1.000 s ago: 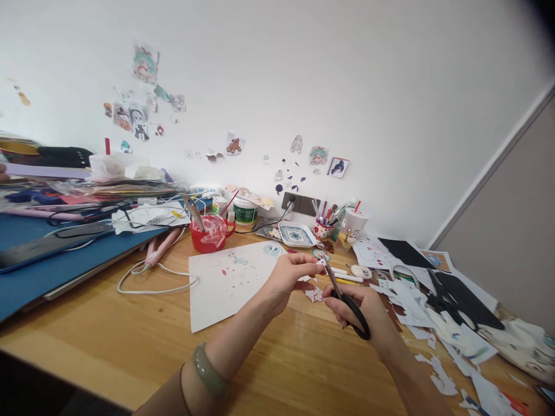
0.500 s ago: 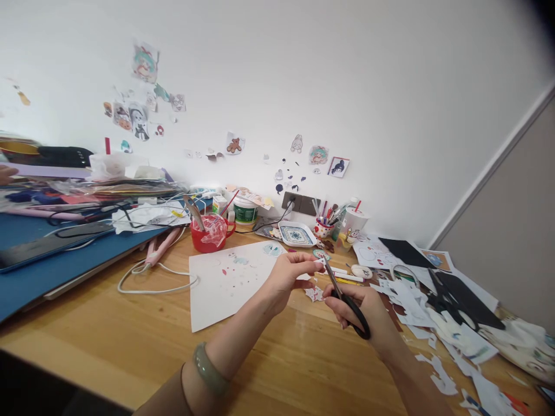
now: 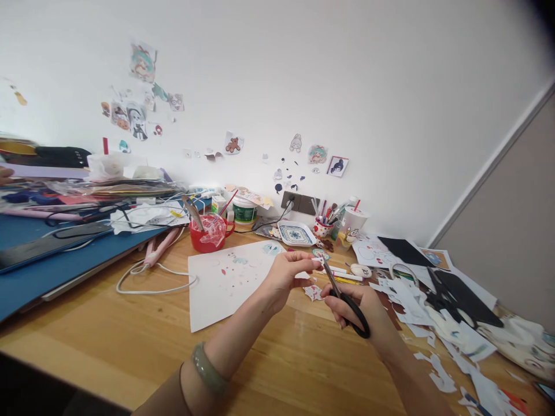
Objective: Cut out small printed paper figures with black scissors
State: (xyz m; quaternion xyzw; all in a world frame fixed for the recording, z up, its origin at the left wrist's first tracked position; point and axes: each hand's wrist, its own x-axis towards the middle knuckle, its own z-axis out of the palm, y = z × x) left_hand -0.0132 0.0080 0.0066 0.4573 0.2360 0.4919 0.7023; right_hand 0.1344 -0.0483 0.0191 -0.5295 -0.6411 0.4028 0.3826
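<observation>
Between thumb and fingers, my left hand (image 3: 288, 278) pinches a small white paper piece (image 3: 319, 261), partly hidden by the fingertips. My right hand (image 3: 358, 309) is wrapped around the handles of black-handled scissors (image 3: 342, 294), whose blades point up at that paper. Below the hands, a paper scrap with red marks (image 3: 313, 293) lies on the wooden table. To the left is a large white sheet (image 3: 217, 289) bearing small coloured cut-outs.
A red mug (image 3: 208, 232), a patterned square dish (image 3: 297, 233) and a pen cup (image 3: 324, 227) stand along the wall. White paper scraps (image 3: 410, 300) and a second pair of scissors (image 3: 446, 297) lie at the right. A blue desk (image 3: 87, 248) holds clutter at the left.
The view shifts very slightly. Both hands stay in nearly the same place, with the scissor blades still at the small paper piece.
</observation>
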